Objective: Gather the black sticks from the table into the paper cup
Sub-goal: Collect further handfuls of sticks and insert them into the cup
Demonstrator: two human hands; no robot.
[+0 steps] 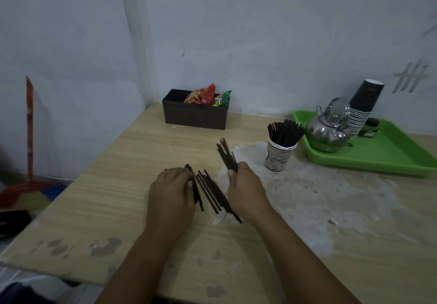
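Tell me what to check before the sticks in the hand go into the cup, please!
1. Bundle held firmly: ok. The right hand grips a bunch of black sticks, tips pointing up.
2. Cup upright: ok. The paper cup stands on the table.
3. Room in the cup: cannot tell. It already holds many sticks, fanned out at the top.
4. Path clear: ok. Nothing stands between the right hand and the cup.
5. Nearby things safe: ok. The kettle sits on the green tray, beside the cup.
6. Table finished: not ok. Loose sticks lie between the hands; the left hand rests on some.
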